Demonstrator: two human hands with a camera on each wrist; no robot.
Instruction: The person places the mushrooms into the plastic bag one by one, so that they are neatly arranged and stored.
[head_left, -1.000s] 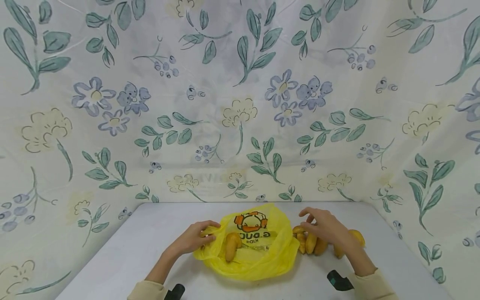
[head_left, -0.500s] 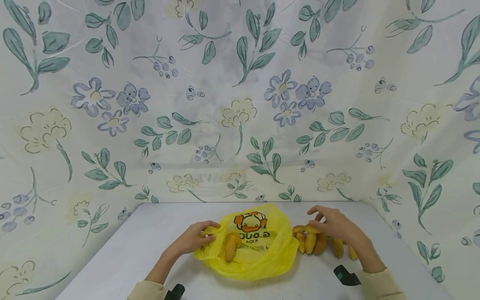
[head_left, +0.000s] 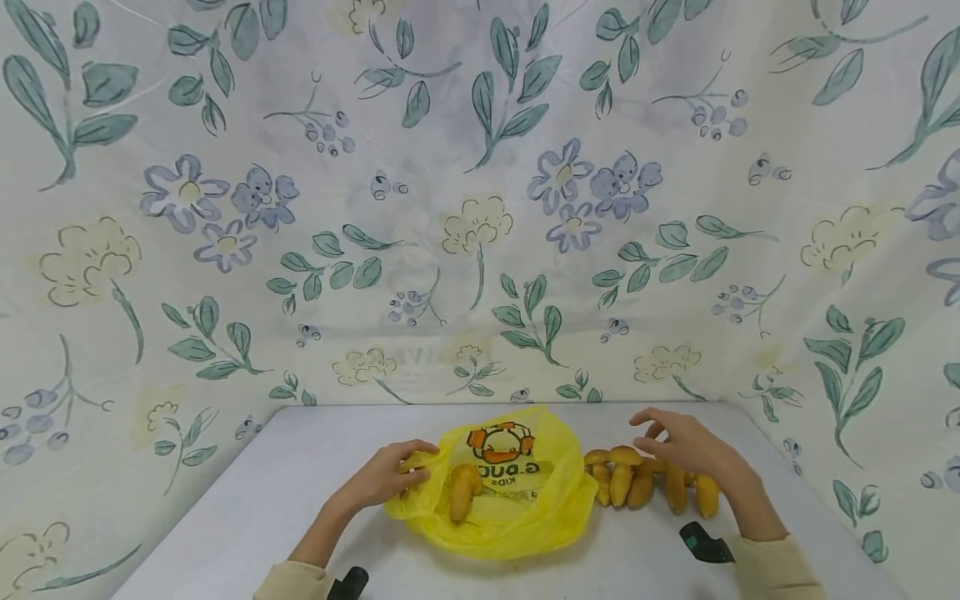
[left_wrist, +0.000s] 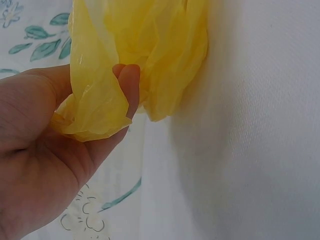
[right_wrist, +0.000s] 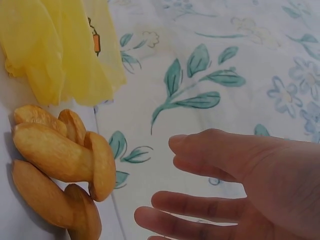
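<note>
My left hand (head_left: 378, 477) grips the left rim of a yellow plastic bag (head_left: 525, 533); in the left wrist view the bag's edge (left_wrist: 95, 107) lies between thumb and fingers. One brown mushroom (head_left: 463, 493) lies in the bag opening. Several more mushrooms stand in a row to the right of the bag, among them one with a rounded cap (head_left: 622, 479). My right hand (head_left: 686, 443) hovers over the right part of that row, fingers loosely bent and holding nothing. In the right wrist view the hand (right_wrist: 235, 185) is apart from the mushrooms (right_wrist: 55, 152).
A white table (head_left: 315, 433) carries everything. Behind it hangs a floral cloth (head_left: 420, 333), which also runs along both sides. Dark devices (head_left: 705, 543) are worn at both wrists, below beige sleeves.
My right hand has moved right along the row of mushrooms, uncovering the caps on the left of the row. My left hand and the bag have hardly moved.
</note>
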